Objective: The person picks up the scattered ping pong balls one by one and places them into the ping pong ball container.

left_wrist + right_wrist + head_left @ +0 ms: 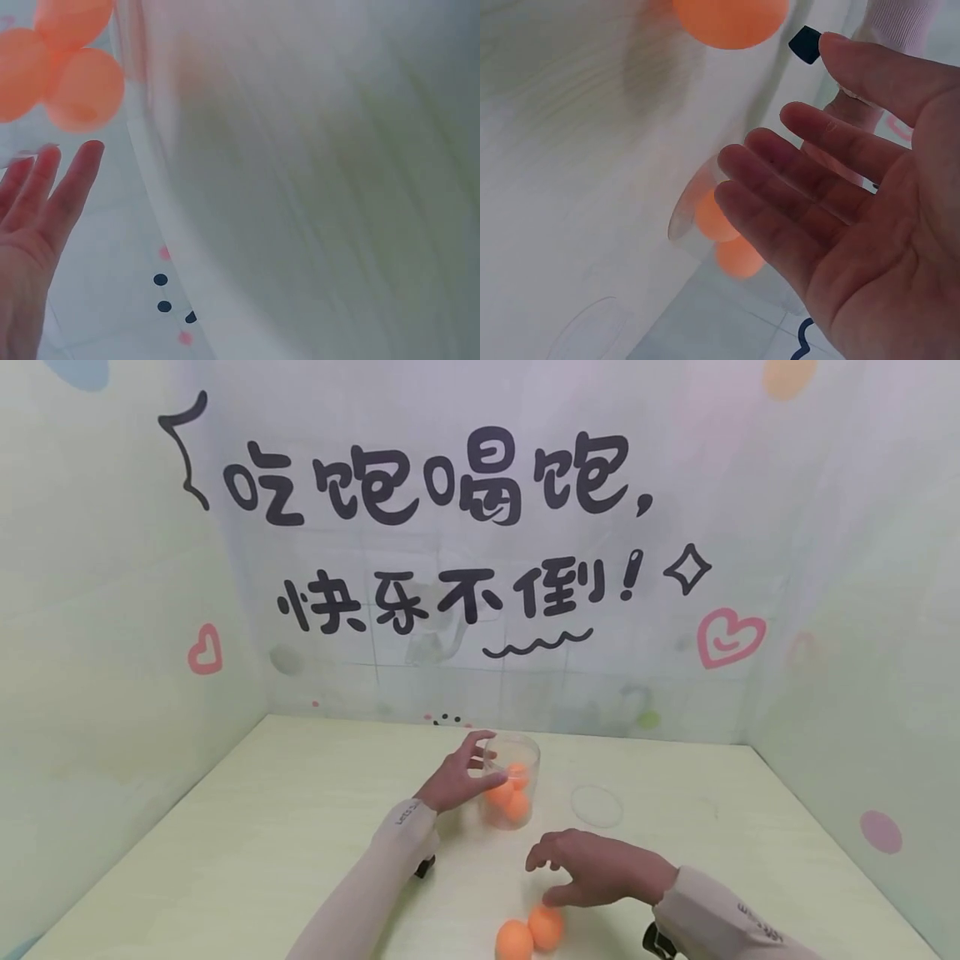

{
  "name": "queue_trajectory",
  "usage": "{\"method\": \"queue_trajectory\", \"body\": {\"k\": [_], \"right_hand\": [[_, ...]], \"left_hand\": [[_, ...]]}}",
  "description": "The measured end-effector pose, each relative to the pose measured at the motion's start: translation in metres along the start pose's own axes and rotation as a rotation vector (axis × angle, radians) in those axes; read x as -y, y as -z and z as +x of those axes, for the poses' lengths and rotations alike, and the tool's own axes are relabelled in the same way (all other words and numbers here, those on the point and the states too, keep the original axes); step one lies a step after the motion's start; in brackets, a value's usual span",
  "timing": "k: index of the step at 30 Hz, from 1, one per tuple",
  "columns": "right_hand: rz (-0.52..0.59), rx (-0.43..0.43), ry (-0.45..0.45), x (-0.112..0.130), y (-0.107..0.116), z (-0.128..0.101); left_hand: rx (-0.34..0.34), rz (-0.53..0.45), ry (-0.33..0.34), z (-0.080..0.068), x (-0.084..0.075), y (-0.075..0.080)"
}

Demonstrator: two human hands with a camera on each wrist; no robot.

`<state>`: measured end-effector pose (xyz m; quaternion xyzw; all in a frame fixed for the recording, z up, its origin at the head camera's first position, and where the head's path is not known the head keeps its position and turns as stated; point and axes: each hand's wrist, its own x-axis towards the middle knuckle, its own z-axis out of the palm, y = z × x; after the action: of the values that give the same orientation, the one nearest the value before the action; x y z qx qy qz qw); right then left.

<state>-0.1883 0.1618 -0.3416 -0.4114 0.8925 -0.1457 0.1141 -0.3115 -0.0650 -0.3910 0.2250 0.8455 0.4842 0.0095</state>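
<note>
A clear cylindrical jar (531, 752) stands upright near the back of the table with several orange ping-pong balls (516, 806) inside. My left hand (457, 779) holds the jar's left side, thumb across the front and fingers round the back. In the left wrist view, those fingers (73, 191) reach up beside the balls, and the thumb is out of sight. Two more orange ping-pong balls (514, 939) lie close together near the table's front edge. Just above them hovers my right hand (600, 868), its fingers loosely bent and nothing in its grasp.
A thin clear round lid (597, 806) lies flat on the pale table (247, 827), right of the jar. Printed walls (450, 685) enclose the table at the back and both sides.
</note>
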Motion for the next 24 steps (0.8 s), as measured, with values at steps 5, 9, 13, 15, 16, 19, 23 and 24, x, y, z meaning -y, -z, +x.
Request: {"method": "queue_trajectory", "body": {"k": [5, 9, 13, 15, 16, 19, 23, 24], "right_hand": [[-0.003, 0.008, 0.011, 0.0, -0.007, 0.0], [0.004, 0.02, 0.01, 0.0, -0.011, 0.0], [0.019, 0.028, 0.004, -0.001, -0.014, 0.0], [0.021, 0.032, 0.0, -0.001, -0.014, 0.0], [0.025, 0.036, -0.001, -0.001, -0.015, 0.0], [0.028, 0.047, 0.0, 0.0, -0.016, 0.0], [0.032, 0.068, 0.008, 0.002, -0.016, 0.0], [0.031, 0.072, 0.009, 0.002, -0.016, 0.0]], "left_hand": [[0.017, 0.002, -0.007, -0.001, -0.002, 0.0], [0.026, 0.015, 0.004, -0.002, -0.004, 0.001], [0.029, 0.03, 0.024, -0.001, -0.006, 0.001], [0.031, 0.034, 0.027, -0.001, -0.007, 0.002], [0.033, 0.036, 0.032, -0.001, -0.007, 0.002], [0.032, 0.03, 0.043, -0.001, -0.007, 0.002], [0.022, 0.021, 0.043, -0.001, -0.008, 0.003], [0.019, 0.024, 0.04, 0.0, -0.008, 0.003]]}}
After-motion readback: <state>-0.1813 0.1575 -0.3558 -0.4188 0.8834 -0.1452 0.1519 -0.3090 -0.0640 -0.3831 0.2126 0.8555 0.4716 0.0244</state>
